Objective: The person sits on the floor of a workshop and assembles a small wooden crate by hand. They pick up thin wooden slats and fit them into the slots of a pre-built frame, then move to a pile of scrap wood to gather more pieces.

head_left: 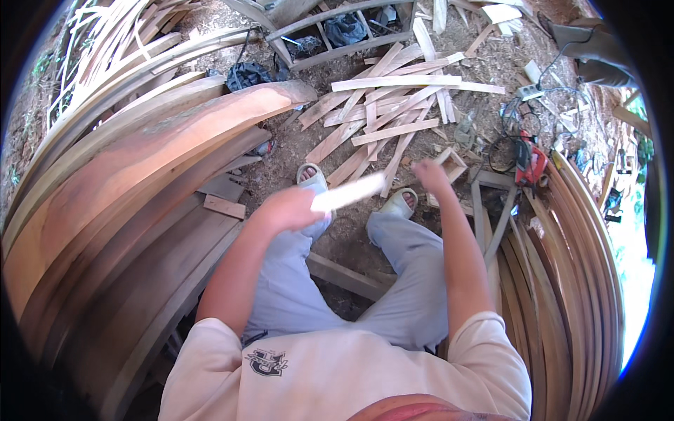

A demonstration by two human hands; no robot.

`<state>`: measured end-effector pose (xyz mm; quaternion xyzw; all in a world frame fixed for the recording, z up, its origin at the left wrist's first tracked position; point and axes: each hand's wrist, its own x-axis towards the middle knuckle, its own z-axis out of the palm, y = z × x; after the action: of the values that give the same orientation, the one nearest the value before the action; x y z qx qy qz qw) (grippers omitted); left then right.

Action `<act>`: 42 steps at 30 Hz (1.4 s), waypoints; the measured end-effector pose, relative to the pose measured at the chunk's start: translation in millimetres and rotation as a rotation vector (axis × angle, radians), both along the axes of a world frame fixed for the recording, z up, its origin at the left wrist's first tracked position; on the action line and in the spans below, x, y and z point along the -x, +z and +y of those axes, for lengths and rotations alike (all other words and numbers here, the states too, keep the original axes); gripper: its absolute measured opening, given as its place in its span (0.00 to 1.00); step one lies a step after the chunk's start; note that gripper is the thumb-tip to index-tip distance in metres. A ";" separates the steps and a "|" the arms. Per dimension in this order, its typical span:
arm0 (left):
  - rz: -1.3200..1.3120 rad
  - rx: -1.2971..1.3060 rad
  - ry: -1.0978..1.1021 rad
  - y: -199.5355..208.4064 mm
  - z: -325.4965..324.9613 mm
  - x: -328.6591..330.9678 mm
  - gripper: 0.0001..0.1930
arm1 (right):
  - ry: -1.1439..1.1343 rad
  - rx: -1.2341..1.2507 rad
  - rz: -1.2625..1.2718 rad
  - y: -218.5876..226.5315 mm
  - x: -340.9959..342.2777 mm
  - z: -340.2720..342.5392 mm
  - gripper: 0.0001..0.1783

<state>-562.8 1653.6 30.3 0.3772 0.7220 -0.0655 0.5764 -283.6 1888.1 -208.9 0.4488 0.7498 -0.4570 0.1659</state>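
Note:
My left hand (288,208) is closed around one end of a short, pale wooden strip (351,192). The strip points to the right and slightly away from me, and it is smeared by motion. Off its far end, apart from it, my right hand (430,175) is raised over the ground near a small wooden box-like piece (451,165). The fingers of that hand look curled but are too blurred to show whether they hold anything. Between and beyond my sandaled feet lies a loose pile of cut wooden strips (393,105).
Long curved boards (161,147) are stacked at my left, and more boards (572,281) stand at my right. A red power tool (531,161) with cables rests beside a wooden stool-like frame (491,203). Black plastic bags (247,76) lie farther off. At far right, a person's trouser leg (583,45) shows.

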 end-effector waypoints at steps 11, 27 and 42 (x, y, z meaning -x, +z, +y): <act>0.137 -0.374 0.366 -139.8 67.1 101.8 0.15 | -1.027 0.414 0.281 -198.4 193.1 70.4 0.29; -0.092 -0.656 0.553 -202.6 85.0 134.8 0.12 | -0.946 0.453 0.369 -125.8 209.4 84.5 0.11; -0.265 -0.527 0.487 -205.7 125.3 83.5 0.24 | -0.744 0.518 0.639 -1.5 191.0 49.8 0.17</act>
<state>-646.4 1778.8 -175.4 0.3350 0.7019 0.3108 0.5464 -474.6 1937.9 -210.4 0.4667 0.4169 -0.7678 -0.1375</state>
